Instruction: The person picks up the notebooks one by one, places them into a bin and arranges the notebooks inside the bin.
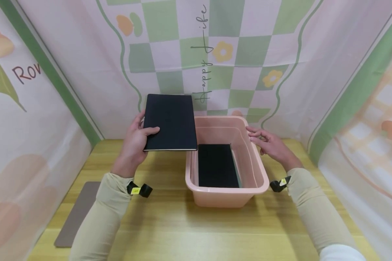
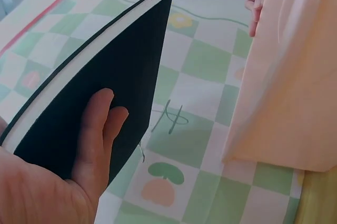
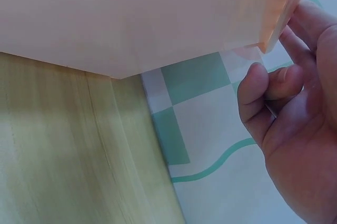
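Note:
My left hand grips a black hardcover notebook by its left edge, thumb on the upper cover and fingers beneath. The notebook is held in the air, level with the bin's left rim. In the left wrist view its white page edges show, and two fingers of the left hand lie against the dark cover. Inside the pink plastic bin lies another dark notebook. At the bin's right rim is my right hand, fingertips at the edge, fingers loosely bent; the right wrist view shows the hand beside the bin wall.
The bin stands on a wood-grain table. A flat grey-brown board lies at the table's left, partly under the left forearm. Behind the table hangs a green-and-white checked curtain, with printed fabric on both sides.

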A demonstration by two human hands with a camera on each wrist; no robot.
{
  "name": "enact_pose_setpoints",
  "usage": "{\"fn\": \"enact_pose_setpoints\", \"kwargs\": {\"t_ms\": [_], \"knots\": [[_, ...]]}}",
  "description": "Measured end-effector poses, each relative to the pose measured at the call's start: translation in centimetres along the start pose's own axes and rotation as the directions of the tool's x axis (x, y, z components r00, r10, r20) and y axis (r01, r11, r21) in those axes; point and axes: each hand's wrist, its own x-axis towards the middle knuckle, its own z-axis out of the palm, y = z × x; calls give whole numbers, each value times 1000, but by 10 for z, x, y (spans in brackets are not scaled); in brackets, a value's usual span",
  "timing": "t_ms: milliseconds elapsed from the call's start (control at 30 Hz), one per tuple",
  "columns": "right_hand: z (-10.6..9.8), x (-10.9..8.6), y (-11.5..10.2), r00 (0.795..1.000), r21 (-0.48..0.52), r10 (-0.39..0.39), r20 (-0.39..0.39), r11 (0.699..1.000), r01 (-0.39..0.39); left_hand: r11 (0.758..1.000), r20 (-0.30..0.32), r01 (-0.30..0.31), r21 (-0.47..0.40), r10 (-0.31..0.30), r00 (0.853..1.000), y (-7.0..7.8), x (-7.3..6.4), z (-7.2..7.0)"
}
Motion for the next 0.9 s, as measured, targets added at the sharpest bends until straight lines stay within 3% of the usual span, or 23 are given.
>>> {"fn": "enact_pose_setpoints", "kwargs": {"t_ms": [233,500,900], "knots": [[1,0,-1,1000,5,9,-5,1000,-9,1000,31,-6,11,6,999,1,3,10],[1,-1,0,1000,11,0,-9,1000,0,1000,8,-18,15,18,1000,3,5,19],[2,0,2,1000,13,-13,-20,1000,13,997,27,20,74,-22,999,9,10,38]]}}
